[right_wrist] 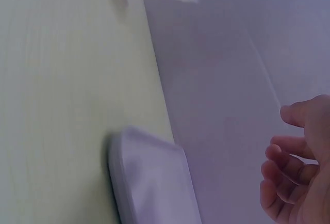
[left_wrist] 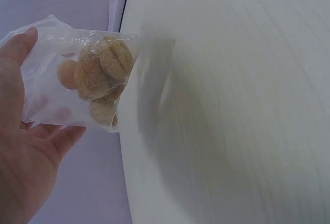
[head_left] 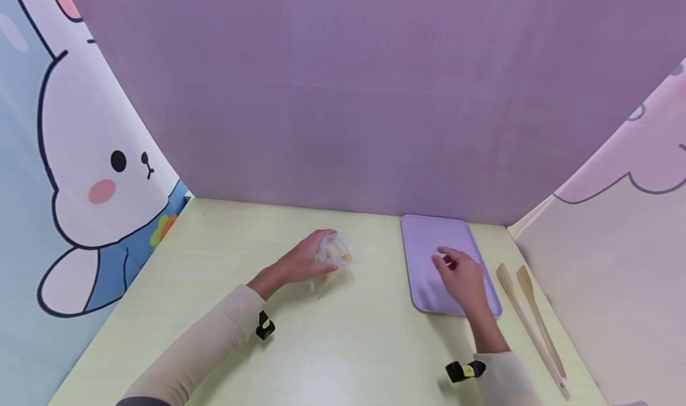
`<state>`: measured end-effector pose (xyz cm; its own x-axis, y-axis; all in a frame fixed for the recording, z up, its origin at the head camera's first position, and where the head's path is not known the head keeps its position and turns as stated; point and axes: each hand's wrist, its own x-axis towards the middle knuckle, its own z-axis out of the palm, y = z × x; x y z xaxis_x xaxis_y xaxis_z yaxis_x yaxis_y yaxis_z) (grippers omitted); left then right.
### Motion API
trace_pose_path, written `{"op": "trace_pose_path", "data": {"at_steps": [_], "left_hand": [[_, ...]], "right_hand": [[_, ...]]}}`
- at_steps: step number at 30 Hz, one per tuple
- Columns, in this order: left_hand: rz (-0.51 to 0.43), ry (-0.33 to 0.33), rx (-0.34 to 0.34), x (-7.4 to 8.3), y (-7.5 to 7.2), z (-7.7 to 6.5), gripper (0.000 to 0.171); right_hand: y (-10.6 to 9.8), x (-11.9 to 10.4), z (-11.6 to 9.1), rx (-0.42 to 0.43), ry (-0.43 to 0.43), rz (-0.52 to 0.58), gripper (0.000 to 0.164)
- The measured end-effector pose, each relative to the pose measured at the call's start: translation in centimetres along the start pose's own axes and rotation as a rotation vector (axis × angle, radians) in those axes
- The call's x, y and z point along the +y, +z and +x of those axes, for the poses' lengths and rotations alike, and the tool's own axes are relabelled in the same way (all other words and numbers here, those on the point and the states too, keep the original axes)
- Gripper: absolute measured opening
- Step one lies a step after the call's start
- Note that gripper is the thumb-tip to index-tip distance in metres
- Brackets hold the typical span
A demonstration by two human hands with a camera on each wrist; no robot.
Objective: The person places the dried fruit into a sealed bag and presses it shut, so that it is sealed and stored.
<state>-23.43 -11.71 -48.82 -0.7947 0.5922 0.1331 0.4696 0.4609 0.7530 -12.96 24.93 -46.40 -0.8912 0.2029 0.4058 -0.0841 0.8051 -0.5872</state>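
Near the middle of the table, my left hand (head_left: pixel 311 256) grips a clear plastic bag (head_left: pixel 333 250) from its side, raised above the surface. Inside the bag are several brown, rough, rounded pieces (left_wrist: pixel 95 77), gathered at its lower end; what kind they are I cannot tell. In the left wrist view the thumb lies against one side of the plastic and fingers show behind the other. Over the purple tray (head_left: pixel 429 287) hovers my right hand (head_left: pixel 463 278), its fingers loosely bent and holding nothing. The right wrist view shows the tray below that hand.
Two wooden utensils, a spatula (head_left: pixel 525 284) and a longer one (head_left: pixel 527 325), lie right of the tray. A purple backdrop (head_left: pixel 343 96) rises at the table's (head_left: pixel 321 358) far edge. Printed cloth walls stand at both sides, with a rabbit figure (head_left: pixel 96 132) on the left one.
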Motion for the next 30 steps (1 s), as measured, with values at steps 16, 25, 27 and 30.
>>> {"op": "trace_pose_path", "data": {"at_steps": [16,25,27,30], "left_hand": [[-0.023,0.010,0.004,0.0,0.1,0.1,0.081],[-0.022,0.024,0.007,0.3,0.4,0.2,0.079],[-0.032,0.032,0.017,0.4,0.4,0.2,0.079],[-0.047,0.038,0.028,0.6,0.4,0.2,0.079]], "right_hand": [[7.1,-8.3,-0.2,-0.172,-0.011,0.250,0.023],[9.1,-10.9,-0.9,-0.267,-0.082,0.258,0.021],[9.4,-11.4,-1.0,-0.294,-0.089,0.252,0.020],[10.0,-11.9,-1.1,-0.326,-0.103,0.244,0.020]]}}
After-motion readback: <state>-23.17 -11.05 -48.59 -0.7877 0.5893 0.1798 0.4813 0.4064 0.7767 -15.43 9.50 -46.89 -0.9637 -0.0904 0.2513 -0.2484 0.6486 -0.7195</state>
